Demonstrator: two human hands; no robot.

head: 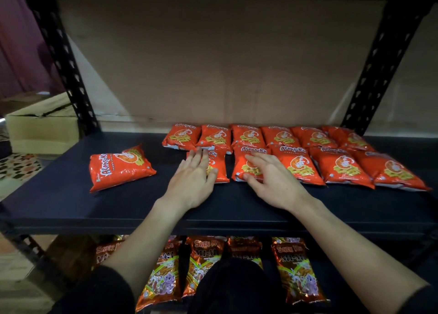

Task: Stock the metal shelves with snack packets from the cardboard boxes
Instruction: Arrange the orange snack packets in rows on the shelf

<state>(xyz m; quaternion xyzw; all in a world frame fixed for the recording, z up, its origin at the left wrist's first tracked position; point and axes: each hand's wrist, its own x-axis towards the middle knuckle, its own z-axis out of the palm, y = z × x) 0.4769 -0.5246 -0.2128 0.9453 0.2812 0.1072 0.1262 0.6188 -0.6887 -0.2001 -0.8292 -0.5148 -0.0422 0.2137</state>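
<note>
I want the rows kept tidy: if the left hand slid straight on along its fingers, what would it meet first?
Probably the back row's second orange plastic snack packet from the left; the left hand points at it, fingertips almost touching.

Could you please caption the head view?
Left hand and right hand rest on orange snack packets lined up on a metal shelf.

dark metal shelf (71,209), orange snack packets (341,166)
</note>
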